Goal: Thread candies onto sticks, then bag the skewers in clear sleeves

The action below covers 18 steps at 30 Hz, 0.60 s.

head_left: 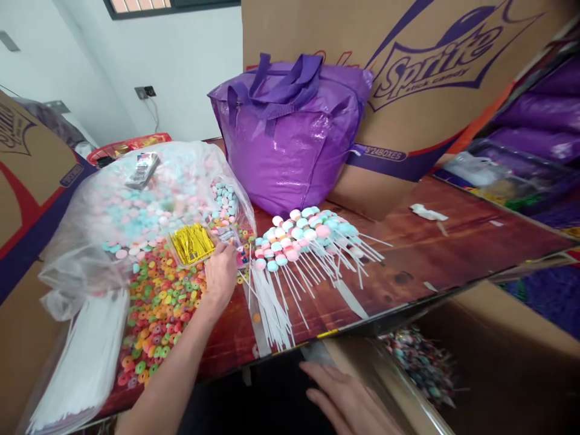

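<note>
My left hand (221, 275) reaches over the table, its fingers curled together at the near edge of a small clear plastic packet (228, 237); what lies between the fingertips is hidden. Beside it sits a clear tray of gold twist ties (193, 244). Colourful ring-shaped candies (165, 302) spread around the forearm. To the right of that hand lies a pile of candy sticks (294, 238), pastel pink, blue and white pieces on white sticks. Low in the view, my right hand (342, 396) is open and holds nothing, fingers stretched out below the table edge.
A clear bag of pastel candies (149, 199) and a bundle of white sticks (86, 356) occupy the left. Behind stands a purple bag (290, 151) against a large cardboard box (453, 121). An open carton (498, 356) with wrapped candies (421, 362) sits at lower right.
</note>
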Each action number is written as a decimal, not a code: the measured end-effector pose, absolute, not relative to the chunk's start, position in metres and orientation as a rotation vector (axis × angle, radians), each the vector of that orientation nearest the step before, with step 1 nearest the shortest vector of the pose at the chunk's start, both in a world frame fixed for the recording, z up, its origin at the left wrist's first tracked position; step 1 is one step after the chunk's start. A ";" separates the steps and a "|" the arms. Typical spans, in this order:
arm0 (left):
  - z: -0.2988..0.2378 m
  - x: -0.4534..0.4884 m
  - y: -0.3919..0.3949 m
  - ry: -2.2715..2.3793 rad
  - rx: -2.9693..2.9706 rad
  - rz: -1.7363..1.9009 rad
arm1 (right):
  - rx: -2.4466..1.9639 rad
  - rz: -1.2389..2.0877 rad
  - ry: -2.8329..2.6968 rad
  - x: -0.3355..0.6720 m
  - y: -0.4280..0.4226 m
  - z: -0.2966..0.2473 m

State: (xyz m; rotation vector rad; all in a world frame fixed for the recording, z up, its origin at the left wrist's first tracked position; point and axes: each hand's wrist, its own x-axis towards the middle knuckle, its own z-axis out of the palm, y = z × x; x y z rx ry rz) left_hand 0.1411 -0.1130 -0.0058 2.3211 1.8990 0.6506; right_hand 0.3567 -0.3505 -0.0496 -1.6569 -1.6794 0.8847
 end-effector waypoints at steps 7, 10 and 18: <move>-0.007 0.149 -0.182 1.454 2.187 1.205 | -1.264 1.149 -0.895 0.263 -0.247 -0.002; -0.011 0.152 -0.209 1.468 1.984 1.285 | -1.190 1.109 -0.757 0.237 -0.225 -0.012; 0.000 0.143 -0.224 1.039 0.633 1.201 | -1.253 1.235 -0.721 0.244 -0.232 -0.018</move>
